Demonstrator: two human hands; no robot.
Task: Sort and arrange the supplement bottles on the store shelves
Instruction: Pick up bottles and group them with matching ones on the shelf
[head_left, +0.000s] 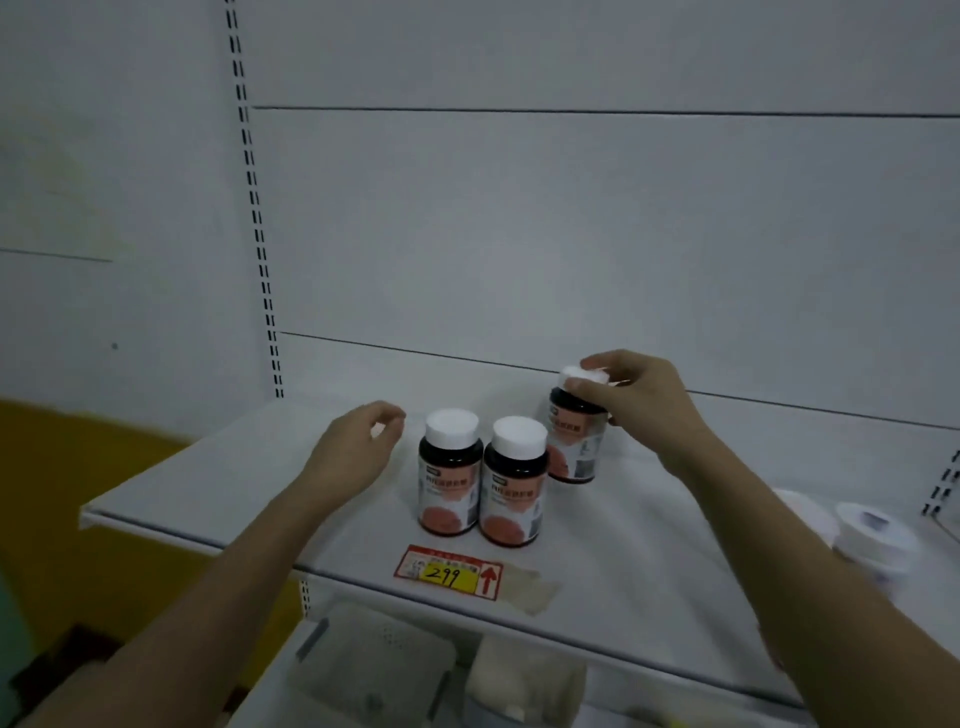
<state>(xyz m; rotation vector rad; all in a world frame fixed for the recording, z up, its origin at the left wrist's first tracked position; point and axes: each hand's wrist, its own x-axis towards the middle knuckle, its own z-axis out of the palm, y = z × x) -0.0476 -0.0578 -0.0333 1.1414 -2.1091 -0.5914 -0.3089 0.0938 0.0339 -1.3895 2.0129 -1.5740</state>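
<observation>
The right hand (639, 400) holds a third bottle (576, 431) by its white cap and shoulder, thumb on the near side of the cap and fingers (602, 361) curled over the top and far side, so they are clamped on it. The bottle leans a little, and its base looks at or just above the shelf (260, 467), behind and to the right of the two bottles (449, 473) standing side by side near the front edge. To finish this step well, I would bring the base down flat before letting go, set it close beside the right one of the pair so the row reads straight, and turn the orange label to face front like theirs (the price tag (449, 574) on the shelf lip sits just below the pair, a fair guide for where the row belongs). A grip that high gives little control over the base, so a slow descent should keep it from knocking its neighbour. The left hand (358, 447) hovers just left of the pair, fingers loosely curled and holding nothing, near enough to steady them if they rock.
</observation>
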